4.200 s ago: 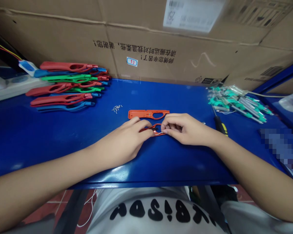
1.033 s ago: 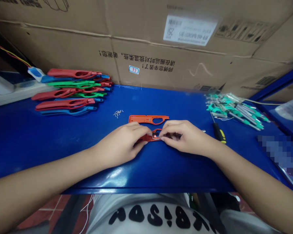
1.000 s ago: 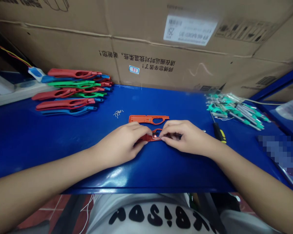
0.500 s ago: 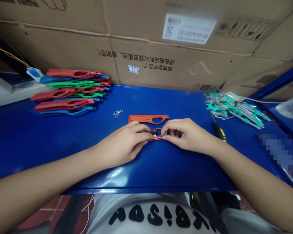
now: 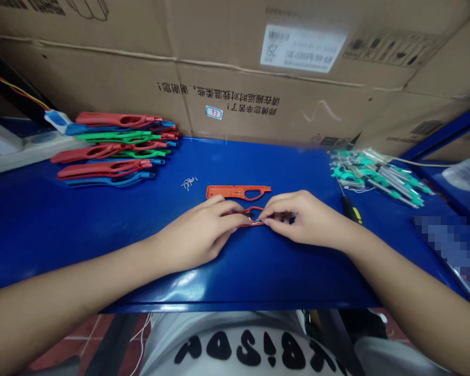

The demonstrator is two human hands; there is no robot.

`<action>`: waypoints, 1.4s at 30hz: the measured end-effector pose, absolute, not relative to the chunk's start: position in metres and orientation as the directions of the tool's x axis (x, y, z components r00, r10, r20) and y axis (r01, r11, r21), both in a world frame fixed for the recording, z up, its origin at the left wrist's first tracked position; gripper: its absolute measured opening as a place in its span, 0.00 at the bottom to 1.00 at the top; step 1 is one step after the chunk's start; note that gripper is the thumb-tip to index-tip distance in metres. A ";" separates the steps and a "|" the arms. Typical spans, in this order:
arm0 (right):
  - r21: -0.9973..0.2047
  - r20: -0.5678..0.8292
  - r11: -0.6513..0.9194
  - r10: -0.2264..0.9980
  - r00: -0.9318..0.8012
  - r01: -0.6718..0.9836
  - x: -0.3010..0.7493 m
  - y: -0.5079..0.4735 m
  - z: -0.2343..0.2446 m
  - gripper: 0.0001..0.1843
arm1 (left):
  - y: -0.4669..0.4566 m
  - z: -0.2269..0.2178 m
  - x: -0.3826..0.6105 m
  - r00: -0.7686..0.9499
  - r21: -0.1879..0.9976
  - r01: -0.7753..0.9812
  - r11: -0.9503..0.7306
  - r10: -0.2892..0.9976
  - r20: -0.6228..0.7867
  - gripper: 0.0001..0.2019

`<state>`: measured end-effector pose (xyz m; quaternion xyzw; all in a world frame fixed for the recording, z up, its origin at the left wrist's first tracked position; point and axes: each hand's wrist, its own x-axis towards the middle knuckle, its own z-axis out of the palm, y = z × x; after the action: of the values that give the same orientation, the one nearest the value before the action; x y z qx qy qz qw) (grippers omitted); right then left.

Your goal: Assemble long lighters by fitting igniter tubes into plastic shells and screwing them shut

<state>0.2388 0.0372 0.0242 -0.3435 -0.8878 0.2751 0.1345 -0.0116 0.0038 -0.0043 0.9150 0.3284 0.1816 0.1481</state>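
Between my hands an orange lighter casing half (image 5: 254, 209) lies on the blue table, with small dark and pale parts inside it. My left hand (image 5: 206, 228) is closed around its left end, fingertips pressing into the inside. From the right, my right hand (image 5: 303, 219) pinches a thin pale wire (image 5: 257, 222) at the casing's lower side; the fingers hide most of it. Just beyond lies the matching orange casing half (image 5: 222, 192), inner side up, untouched by either hand.
Small screws (image 5: 188, 183) lie behind my left hand. Red, green and blue lighter casings (image 5: 105, 168) are piled at left. At right are a screwdriver (image 5: 350, 210) and a heap of green-and-silver lighter inserts (image 5: 387, 175). A cardboard box (image 5: 219, 62) closes off the back.
My fingertips have shifted slightly at the casing, the right ones opening a little wider behind the pinch. The casing halves and the piles stay where they were.
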 end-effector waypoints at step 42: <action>-0.579 0.101 0.651 0.655 -0.749 0.492 0.240 0.038 0.023 0.09 | 0.005 -0.006 -0.013 0.734 0.365 0.520 -0.772 0.623 0.271 0.20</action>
<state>0.2398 0.0381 0.0232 -0.3201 -0.8956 0.2685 0.1525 -0.0126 0.0048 -0.0062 0.9216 0.3100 0.1919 0.1334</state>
